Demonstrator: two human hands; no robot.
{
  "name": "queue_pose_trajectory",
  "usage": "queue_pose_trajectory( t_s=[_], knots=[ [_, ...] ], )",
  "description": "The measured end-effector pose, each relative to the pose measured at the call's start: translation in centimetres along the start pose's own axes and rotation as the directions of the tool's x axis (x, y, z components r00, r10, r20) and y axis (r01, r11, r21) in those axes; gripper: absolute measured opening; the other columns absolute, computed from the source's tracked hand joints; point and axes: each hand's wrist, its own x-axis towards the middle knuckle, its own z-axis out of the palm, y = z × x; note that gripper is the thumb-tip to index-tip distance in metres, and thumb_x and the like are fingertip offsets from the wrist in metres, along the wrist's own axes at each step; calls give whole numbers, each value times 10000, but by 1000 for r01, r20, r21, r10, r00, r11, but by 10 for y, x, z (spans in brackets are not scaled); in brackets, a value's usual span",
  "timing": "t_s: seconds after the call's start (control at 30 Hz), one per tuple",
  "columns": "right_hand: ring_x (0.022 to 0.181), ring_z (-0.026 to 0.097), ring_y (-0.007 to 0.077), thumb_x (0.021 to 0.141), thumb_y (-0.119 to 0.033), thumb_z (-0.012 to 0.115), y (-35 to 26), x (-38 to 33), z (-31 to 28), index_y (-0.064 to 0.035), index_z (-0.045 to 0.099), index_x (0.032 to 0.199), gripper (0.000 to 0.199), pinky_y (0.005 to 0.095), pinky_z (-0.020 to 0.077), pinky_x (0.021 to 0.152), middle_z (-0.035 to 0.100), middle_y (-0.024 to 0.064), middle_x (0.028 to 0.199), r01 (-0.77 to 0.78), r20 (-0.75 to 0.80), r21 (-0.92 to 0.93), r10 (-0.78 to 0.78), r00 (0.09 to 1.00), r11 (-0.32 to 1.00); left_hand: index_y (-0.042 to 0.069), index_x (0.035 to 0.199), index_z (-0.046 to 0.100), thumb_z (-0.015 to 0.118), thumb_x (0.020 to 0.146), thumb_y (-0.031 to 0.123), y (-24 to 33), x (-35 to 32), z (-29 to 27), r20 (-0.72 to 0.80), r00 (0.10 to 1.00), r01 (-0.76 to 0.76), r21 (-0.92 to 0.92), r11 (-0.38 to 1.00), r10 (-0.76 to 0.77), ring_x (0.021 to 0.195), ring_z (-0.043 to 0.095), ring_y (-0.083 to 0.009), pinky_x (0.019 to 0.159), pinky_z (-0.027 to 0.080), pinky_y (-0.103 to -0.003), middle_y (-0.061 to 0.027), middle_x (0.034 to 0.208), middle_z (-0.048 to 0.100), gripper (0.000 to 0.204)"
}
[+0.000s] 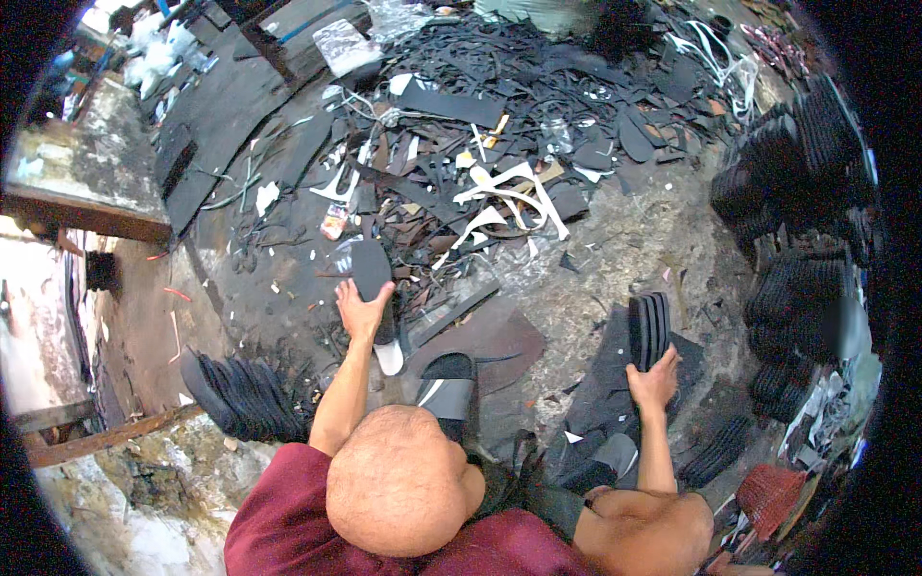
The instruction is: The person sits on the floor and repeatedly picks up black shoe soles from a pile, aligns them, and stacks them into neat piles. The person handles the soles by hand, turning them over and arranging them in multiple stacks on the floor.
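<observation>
Left hand (362,312) grips one black sole cutout (373,272). Right hand (654,377) holds a small stack of soles (649,328). Big piles (802,230) look done; scraps (499,144) remain

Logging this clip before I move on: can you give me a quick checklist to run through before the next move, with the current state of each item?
1. Left hand has a hold on the black sole piece: ok, fingers wrap its lower end.
2. Right hand has the small stack of black soles: ok, it grips the stack's lower end, stack upright.
3. Both hands apart, not crossing: ok.
4. Row of finished soles by the left arm stands undisturbed: ok.
5. Floor ahead free of clutter: not ok, the scrap pile of black and white offcuts lies just beyond the hands.
6. How many soles the stack holds: cannot tell.
</observation>
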Motion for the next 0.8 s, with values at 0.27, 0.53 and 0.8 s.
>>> queue_pose_trajectory(
  t_s=[0.27, 0.53, 0.8],
  knots=[
    [1198, 590, 295, 599, -175, 905, -2, 2, -99, 79, 461, 1395, 946, 390, 444, 1069, 616, 151, 1301, -139, 267, 901, -273, 924, 411, -35, 1532, 371, 716, 854, 311, 89, 18, -75, -416, 782, -530, -53, 846, 464, 1276, 576, -375, 1101, 451, -404, -270, 1404, 563, 836],
    [1043, 664, 227, 720, -128, 796, -17, 3, -184, -44, 604, 1276, 594, 392, 532, 950, 691, 63, 1112, -494, -33, 550, -609, 793, -673, 59, 1442, 446, 565, 900, 463, 488, -220, -131, 497, 127, 167, -863, 476, 858, 1219, 606, -303, 1058, 469, -429, -140, 1343, 602, 687],
    [1362, 492, 274, 752, -302, 842, 119, 8, -134, -114, 374, 1530, 927, 476, 252, 1219, 557, 109, 1409, 590, -582, 805, -106, 806, 58, 39, 1606, 39, 792, 759, 593, 532, -314, -24, 438, -370, -423, -865, 271, 819, 1475, 343, -322, 1200, 275, -473, -176, 1621, 296, 1261]
  ],
)
